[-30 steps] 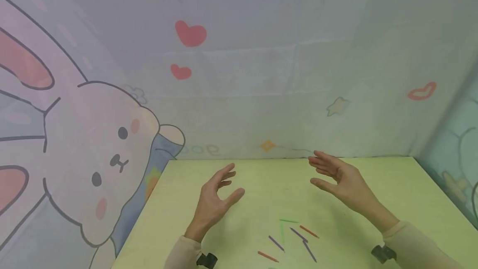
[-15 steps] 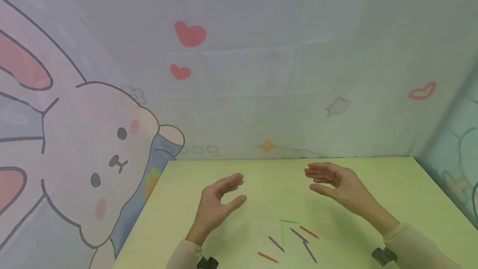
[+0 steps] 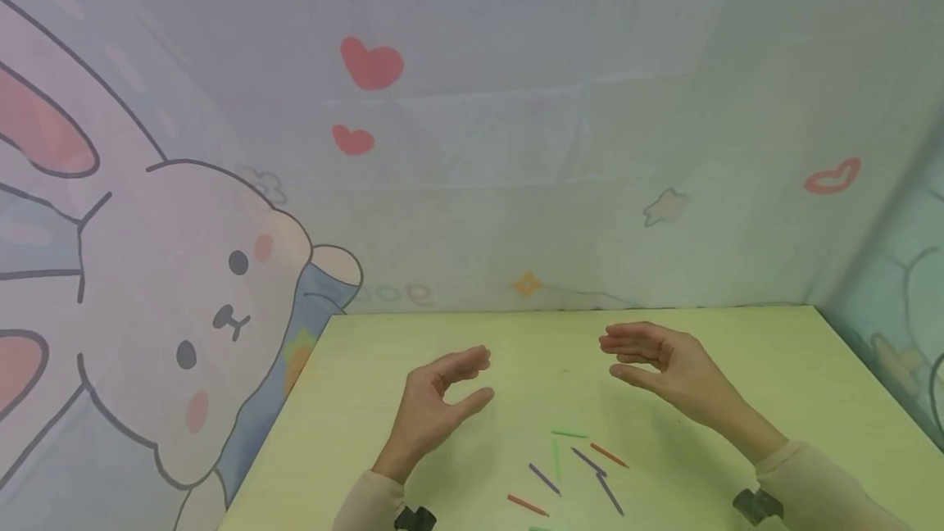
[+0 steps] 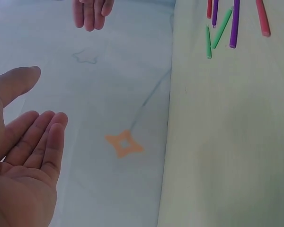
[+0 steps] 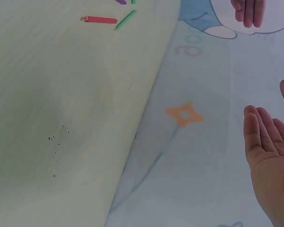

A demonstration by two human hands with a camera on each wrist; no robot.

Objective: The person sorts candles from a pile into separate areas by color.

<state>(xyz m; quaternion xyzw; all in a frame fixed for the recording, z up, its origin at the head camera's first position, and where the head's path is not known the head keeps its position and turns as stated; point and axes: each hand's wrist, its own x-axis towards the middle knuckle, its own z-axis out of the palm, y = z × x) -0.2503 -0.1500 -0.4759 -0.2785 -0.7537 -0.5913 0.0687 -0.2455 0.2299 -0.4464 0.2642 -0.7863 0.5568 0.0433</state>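
Note:
Both hands are raised over the table in the head view, palms facing each other with a gap between, and nothing is in either. My left hand (image 3: 435, 404) is left of the coloured sticks, its fingers gently bent and its thumb apart. My right hand (image 3: 678, 367) is above and to the right of them, fingers together. On the table lie several thin pencil-like sticks: an orange-red stick (image 3: 528, 505), another orange-red stick (image 3: 609, 455), a purple stick (image 3: 545, 478), a green stick (image 3: 570, 434) and others. In the right wrist view, a red stick (image 5: 102, 20) shows a narrow tip.
The pale yellow-green table (image 3: 354, 433) meets a printed cloth backdrop (image 3: 501, 211) at its far edge. A large rabbit (image 3: 184, 269) is printed at the left. Small dark specks (image 5: 52, 138) mark the tabletop in the right wrist view.
The fingers of both hands have come down and bent inward. My left hand has shifted slightly right, narrowing the gap between the hands. The sticks lie as before.

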